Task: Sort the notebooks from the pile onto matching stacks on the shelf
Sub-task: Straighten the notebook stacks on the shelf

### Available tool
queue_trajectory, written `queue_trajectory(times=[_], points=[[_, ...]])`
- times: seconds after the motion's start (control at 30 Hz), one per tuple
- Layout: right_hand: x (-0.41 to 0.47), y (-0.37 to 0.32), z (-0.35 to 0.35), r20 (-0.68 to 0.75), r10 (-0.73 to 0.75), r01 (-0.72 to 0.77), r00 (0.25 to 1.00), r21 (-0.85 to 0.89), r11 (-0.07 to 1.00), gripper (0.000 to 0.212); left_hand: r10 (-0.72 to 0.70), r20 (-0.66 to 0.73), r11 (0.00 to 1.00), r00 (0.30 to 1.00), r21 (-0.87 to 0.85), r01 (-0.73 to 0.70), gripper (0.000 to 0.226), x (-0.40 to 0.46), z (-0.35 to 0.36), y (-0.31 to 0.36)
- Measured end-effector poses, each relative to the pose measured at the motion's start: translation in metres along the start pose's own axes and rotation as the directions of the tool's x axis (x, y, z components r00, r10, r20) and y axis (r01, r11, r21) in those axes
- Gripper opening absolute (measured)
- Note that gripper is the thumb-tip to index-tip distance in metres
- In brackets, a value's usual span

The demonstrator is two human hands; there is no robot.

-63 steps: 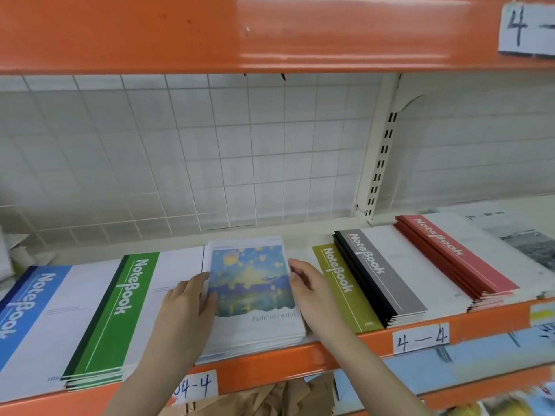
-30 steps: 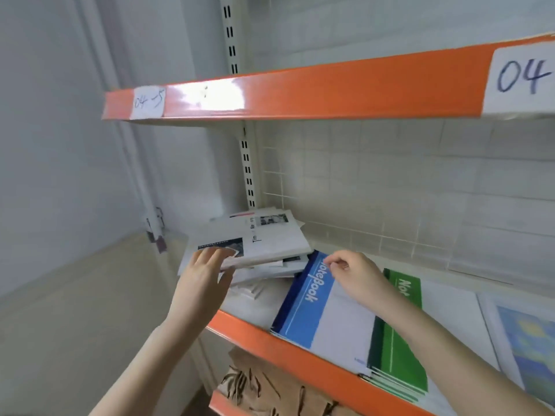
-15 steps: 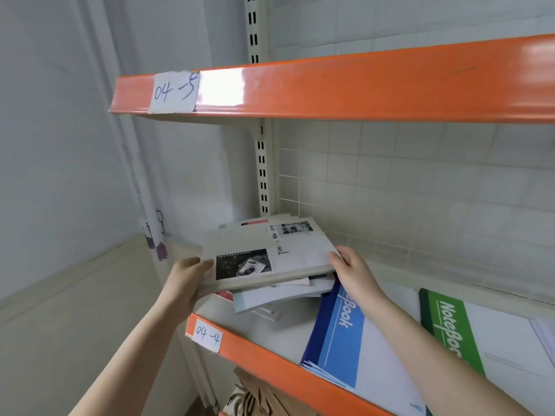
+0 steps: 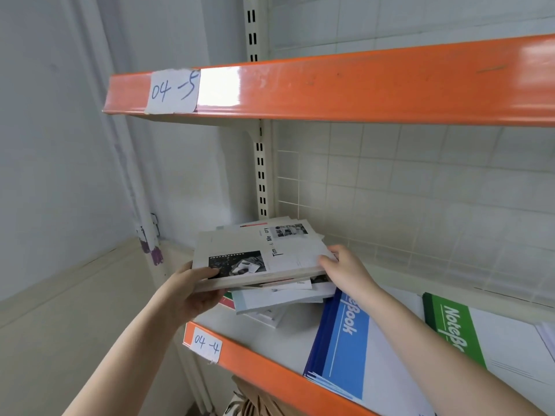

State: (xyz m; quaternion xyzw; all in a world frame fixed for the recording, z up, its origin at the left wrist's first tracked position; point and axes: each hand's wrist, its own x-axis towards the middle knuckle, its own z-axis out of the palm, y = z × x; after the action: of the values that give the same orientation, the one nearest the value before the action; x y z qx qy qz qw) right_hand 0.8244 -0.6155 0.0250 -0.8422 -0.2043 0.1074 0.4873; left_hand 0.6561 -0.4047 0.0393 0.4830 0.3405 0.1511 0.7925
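- Hands now lift: left hand (image 4: 192, 291) grips the pale photo-cover notebook (image 4: 258, 253) at its near-left corner, thumb on top; right hand (image 4: 345, 270) clasps its right edge.
- Notebook's front edge sits higher above the untidy pile (image 4: 279, 298) than half a second ago.
- Blue-banded notebook stack (image 4: 345, 334) lies beside, on the orange-edged shelf (image 4: 270, 373).

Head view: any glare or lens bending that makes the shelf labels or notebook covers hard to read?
Head view: a bright glare patch sits on the upper orange beam just right of the 04-5 label, which stays legible; wide-angle bending curves the beams; the top notebook is sharp, its title partly readable; no motion blur on either hand.
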Motion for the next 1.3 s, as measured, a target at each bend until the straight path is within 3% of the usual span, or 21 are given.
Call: queue_trajectory(times=[0.1,0.2,0.37,0.57,0.8,1.0,1.1,1.3], points=[[0.001,-0.006,-0.002,0.000,-0.001,0.001,1.000,-0.001,1.000,0.030,-0.107,0.039,0.987,0.994,-0.113,0.111,0.006,-0.002,-0.002,0.004],[0.001,-0.011,-0.002,0.009,-0.023,0.023,1.000,0.033,0.999,0.036,-0.112,0.083,0.976,0.990,-0.177,0.126,0.007,-0.002,-0.005,0.007],[0.003,-0.014,0.001,0.016,-0.056,0.054,0.998,0.103,0.993,0.047,-0.054,0.133,0.992,0.990,-0.109,0.069,0.016,-0.009,-0.008,0.025],[0.000,-0.008,0.007,-0.049,-0.072,0.078,0.996,0.127,0.989,0.037,-0.065,0.224,0.985,0.972,-0.140,0.099,0.029,-0.016,-0.009,0.033],[-0.002,0.009,0.018,-0.076,-0.048,0.054,0.996,0.076,0.996,0.037,-0.020,0.191,0.976,0.981,-0.209,0.060,0.030,-0.022,0.007,0.019],[-0.003,0.012,0.013,-0.094,-0.025,0.037,0.995,0.119,0.992,0.040,-0.064,0.158,0.986,0.985,-0.143,0.087,0.034,-0.023,0.011,0.002],[-0.005,0.012,0.007,-0.123,-0.016,0.035,0.992,0.153,0.988,0.040,-0.009,0.135,0.989,0.991,-0.146,0.029,0.020,-0.019,0.012,0.003],[-0.004,0.012,0.001,-0.047,0.058,-0.035,0.997,0.379,0.925,0.074,0.030,0.084,0.976,0.996,-0.218,-0.011,0.014,-0.021,0.013,0.005]])
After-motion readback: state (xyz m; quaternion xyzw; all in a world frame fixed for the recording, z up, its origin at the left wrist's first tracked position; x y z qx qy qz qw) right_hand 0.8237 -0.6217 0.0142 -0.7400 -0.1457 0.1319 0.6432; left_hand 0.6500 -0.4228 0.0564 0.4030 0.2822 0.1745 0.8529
